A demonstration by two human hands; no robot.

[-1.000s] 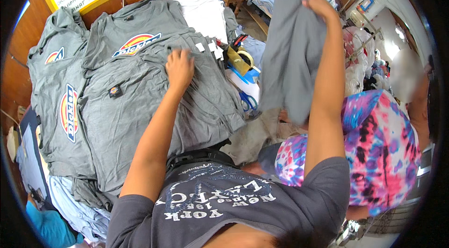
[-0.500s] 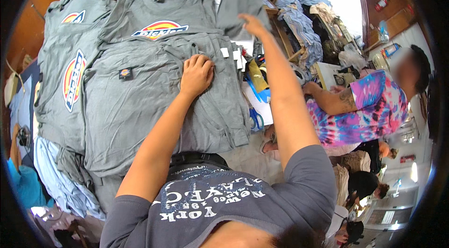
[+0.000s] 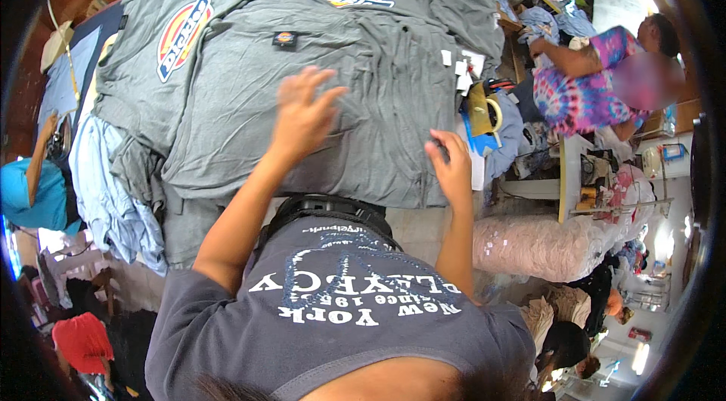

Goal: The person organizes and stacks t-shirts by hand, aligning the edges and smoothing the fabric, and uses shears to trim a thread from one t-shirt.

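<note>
Grey T-shirts (image 3: 249, 121) lie layered over the table in front of me. A small dark label with a bright emblem (image 3: 284, 38) sits on the top folded garment. Large red, yellow and white printed emblems (image 3: 185, 35) show on the shirts at the left and far side. My left hand (image 3: 308, 110) is over the folded garment with its fingers spread, holding nothing; whether it touches the cloth I cannot tell. By the right edge of the pile is my right hand (image 3: 452, 163), thumb and fingers apart, with nothing seen in it.
At the pile's right are white paper tags (image 3: 463, 72), a tape roll (image 3: 494, 117) and blue cloth. A light blue garment (image 3: 113, 189) hangs at the left. Someone in a tie-dye shirt (image 3: 563, 94) stands at the right near a large wrapped bundle (image 3: 541, 246); a person in blue (image 3: 34, 197) is at the left.
My right hand has come back from the grey cloth at the far right to the near right edge. The left hand has opened its fingers. That cloth now lies flat, and the view has shifted.
</note>
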